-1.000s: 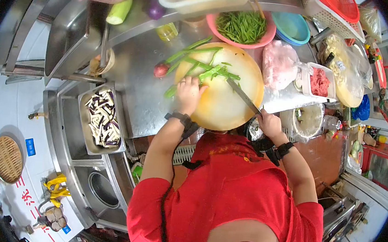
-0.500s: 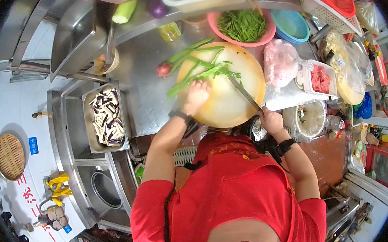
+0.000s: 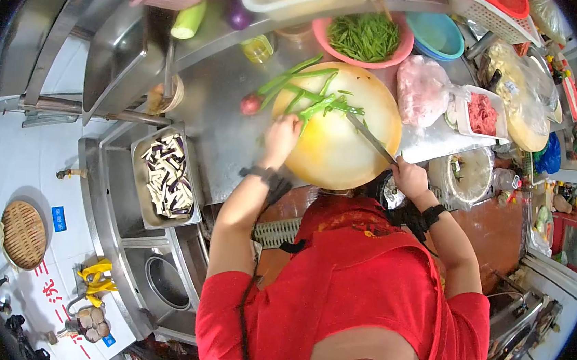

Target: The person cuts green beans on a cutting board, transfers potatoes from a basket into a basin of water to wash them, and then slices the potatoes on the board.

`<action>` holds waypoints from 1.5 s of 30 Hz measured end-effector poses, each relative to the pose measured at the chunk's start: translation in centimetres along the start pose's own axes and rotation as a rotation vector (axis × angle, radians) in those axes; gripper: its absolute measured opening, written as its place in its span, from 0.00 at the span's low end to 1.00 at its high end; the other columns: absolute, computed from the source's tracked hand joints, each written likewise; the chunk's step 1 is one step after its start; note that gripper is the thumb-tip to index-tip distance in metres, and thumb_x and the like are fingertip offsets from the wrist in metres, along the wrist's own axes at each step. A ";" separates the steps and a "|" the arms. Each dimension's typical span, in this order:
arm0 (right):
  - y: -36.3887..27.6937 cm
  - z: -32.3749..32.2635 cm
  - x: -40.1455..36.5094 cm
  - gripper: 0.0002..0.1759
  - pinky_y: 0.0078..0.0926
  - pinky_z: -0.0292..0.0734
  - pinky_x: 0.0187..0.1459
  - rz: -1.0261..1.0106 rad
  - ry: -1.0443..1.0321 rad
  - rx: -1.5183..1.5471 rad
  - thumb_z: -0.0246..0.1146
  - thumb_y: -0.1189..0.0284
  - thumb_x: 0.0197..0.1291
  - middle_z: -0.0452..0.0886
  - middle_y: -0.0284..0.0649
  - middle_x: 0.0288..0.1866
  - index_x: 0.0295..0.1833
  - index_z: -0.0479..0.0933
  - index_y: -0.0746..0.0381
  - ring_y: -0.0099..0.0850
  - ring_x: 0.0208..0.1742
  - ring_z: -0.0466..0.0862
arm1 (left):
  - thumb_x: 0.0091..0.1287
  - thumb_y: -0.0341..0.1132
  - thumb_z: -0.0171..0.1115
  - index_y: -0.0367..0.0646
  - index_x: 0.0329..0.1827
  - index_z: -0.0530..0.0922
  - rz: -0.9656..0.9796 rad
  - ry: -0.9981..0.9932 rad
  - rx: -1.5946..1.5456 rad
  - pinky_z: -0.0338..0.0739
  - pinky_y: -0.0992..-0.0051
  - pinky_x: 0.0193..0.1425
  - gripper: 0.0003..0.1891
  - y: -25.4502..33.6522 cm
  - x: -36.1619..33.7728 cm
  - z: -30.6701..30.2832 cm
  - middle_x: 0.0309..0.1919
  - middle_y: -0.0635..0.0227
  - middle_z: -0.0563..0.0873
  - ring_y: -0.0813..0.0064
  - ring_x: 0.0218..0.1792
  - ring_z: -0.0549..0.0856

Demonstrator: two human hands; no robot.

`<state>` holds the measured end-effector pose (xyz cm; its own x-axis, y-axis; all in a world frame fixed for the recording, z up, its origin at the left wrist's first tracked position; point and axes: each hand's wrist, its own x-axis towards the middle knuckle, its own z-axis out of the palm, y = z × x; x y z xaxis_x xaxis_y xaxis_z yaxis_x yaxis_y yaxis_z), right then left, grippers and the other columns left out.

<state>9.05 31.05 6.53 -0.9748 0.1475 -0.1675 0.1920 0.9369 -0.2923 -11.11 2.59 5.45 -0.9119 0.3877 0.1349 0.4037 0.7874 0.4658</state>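
Note:
My right hand [image 3: 410, 178] is closed round the handle of a kitchen knife [image 3: 374, 141]. Its blade lies over the round cutting board [image 3: 335, 158], tip at a cluster of cut green peppers [image 3: 333, 106]. At the board's left edge, my left hand [image 3: 282, 140] has its fingers curled in on a green pepper, fingertips beside the cut pieces; most of what it grips is hidden. Long whole green peppers [image 3: 290, 77] cross the board's upper left rim. A reddish onion-like bulb [image 3: 250, 104] sits just left of them.
Behind the board stands a pink basin [image 3: 410, 48] of green strips, beside blue bowls [image 3: 445, 39]. To the right are a bag of pale pink meat [image 3: 423, 89] and a tub of minced meat [image 3: 481, 114]. Cut eggplant [image 3: 171, 176] fills a metal tray at left.
My left hand has shifted left, away from the cut pieces, toward the board's edge. My right hand and the knife stay nearly in place. The whole view has slid slightly right.

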 end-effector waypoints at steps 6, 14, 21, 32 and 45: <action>0.1 0.3 0.0 0.10 0.44 0.75 0.27 0.019 0.001 -0.036 0.54 0.65 0.59 0.78 0.49 0.21 0.37 0.69 0.61 0.47 0.25 0.81 | 0.53 0.44 0.63 0.44 0.35 0.79 -0.330 0.003 0.073 0.75 0.60 0.44 0.14 2.1 1.0 3.9 0.38 0.57 0.83 0.55 0.40 0.81; -0.3 -0.1 -0.1 0.11 0.44 0.75 0.26 0.033 -0.021 -0.027 0.54 0.64 0.59 0.78 0.48 0.21 0.37 0.69 0.61 0.46 0.24 0.81 | 0.56 0.38 0.59 0.41 0.40 0.80 -0.282 -0.125 -0.171 0.75 0.65 0.49 0.12 -0.8 -1.0 2.1 0.41 0.55 0.82 0.58 0.44 0.81; 0.0 0.3 0.0 0.11 0.45 0.75 0.26 0.021 0.019 0.014 0.54 0.64 0.59 0.78 0.50 0.21 0.37 0.69 0.61 0.47 0.24 0.80 | 0.59 0.33 0.57 0.42 0.45 0.78 -0.283 -0.323 -0.155 0.75 0.68 0.48 0.12 -5.3 -2.0 -3.2 0.38 0.57 0.84 0.59 0.43 0.82; -0.7 0.0 -0.1 0.11 0.45 0.74 0.25 0.063 0.022 0.005 0.54 0.64 0.59 0.77 0.49 0.19 0.34 0.70 0.61 0.47 0.23 0.80 | 0.52 0.27 0.56 0.44 0.49 0.76 0.075 -0.022 -0.026 0.68 0.61 0.58 0.18 -0.9 5.4 0.0 0.49 0.56 0.78 0.54 0.52 0.75; -0.9 0.4 -0.5 0.10 0.42 0.75 0.24 0.072 0.036 -0.014 0.55 0.65 0.58 0.77 0.47 0.19 0.35 0.70 0.61 0.45 0.24 0.80 | 0.51 0.38 0.64 0.46 0.64 0.65 -0.240 -0.644 0.030 0.64 0.63 0.65 0.34 -5.9 16.1 0.8 0.60 0.51 0.71 0.54 0.62 0.69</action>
<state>9.38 30.05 6.53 -0.9621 0.2254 -0.1537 0.2601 0.9279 -0.2671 -28.11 4.54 4.19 -0.7540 0.4013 -0.5201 0.2068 0.8965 0.3919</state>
